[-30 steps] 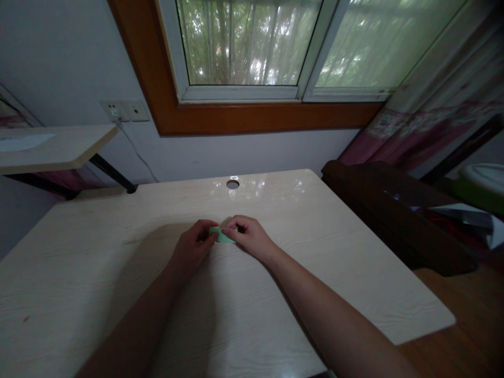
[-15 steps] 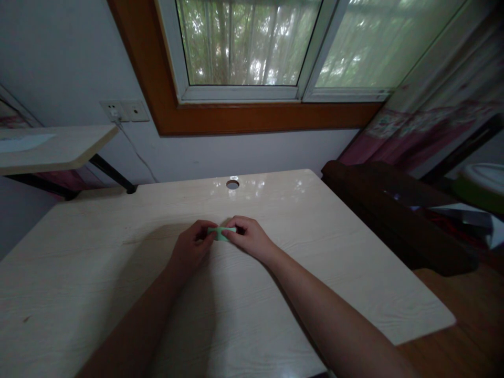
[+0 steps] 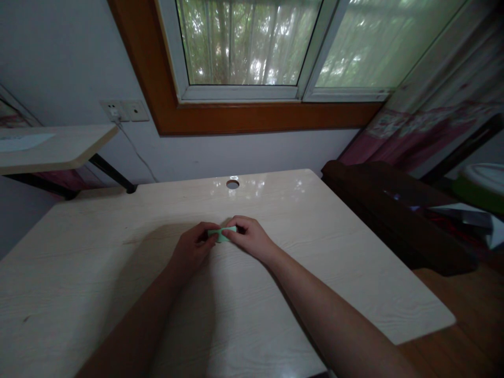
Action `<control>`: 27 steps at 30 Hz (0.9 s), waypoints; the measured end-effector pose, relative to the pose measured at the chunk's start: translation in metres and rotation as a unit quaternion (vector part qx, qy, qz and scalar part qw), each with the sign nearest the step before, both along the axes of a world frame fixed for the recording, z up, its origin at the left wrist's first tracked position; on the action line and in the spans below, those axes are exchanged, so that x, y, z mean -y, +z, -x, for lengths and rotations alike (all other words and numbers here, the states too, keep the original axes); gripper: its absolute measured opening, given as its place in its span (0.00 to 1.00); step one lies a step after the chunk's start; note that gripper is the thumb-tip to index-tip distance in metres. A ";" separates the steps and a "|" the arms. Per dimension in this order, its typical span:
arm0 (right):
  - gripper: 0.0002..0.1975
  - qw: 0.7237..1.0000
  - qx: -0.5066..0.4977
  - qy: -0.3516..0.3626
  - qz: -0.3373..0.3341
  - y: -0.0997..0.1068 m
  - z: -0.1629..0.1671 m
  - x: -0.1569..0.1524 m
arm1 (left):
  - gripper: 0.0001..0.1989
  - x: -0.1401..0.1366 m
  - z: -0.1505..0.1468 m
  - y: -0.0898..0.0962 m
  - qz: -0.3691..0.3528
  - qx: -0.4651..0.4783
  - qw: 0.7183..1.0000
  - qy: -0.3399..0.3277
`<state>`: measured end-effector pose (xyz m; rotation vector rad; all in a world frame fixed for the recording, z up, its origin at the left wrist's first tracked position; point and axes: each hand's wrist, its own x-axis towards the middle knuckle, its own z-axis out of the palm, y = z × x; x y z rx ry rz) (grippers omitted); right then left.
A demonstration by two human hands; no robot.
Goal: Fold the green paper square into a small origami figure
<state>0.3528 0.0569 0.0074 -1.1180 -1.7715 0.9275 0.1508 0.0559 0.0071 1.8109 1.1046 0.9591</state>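
Note:
A small light-green piece of paper (image 3: 222, 238), looking folded, is held between both hands just above or on the pale wooden table (image 3: 268, 304). My left hand (image 3: 195, 244) pinches its left end between thumb and fingers. At the other end, my right hand (image 3: 248, 235) grips the paper, with the thumb laid over its front. The fingertips cover parts of the paper, so its full shape is hidden. Whether it touches the tabletop I cannot tell.
Near the table's back edge is a round cable hole (image 3: 232, 184). A raised shelf (image 3: 79, 149) on black legs stands at the back left. Behind are a wall socket (image 3: 118, 111) with a cord and a window (image 3: 252, 94). Dark wooden furniture (image 3: 378, 220) borders the right side.
My left thumb and fingers have shifted slightly to the right along the green paper, and its left part tilts a little. My right hand stays in place.

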 end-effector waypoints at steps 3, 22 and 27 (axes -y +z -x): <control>0.10 1.000 -0.004 -0.005 0.005 -0.002 0.000 -0.001 | 0.10 -0.001 -0.001 -0.001 0.015 0.021 1.000 -0.005; 0.15 0.982 -0.156 -0.014 0.102 -0.006 0.002 -0.004 | 0.10 -0.004 0.003 -0.010 -0.005 0.047 0.997 0.054; 0.11 0.980 -0.161 -0.008 0.114 -0.009 0.001 -0.006 | 0.10 -0.004 0.004 -0.008 -0.013 0.033 0.998 0.052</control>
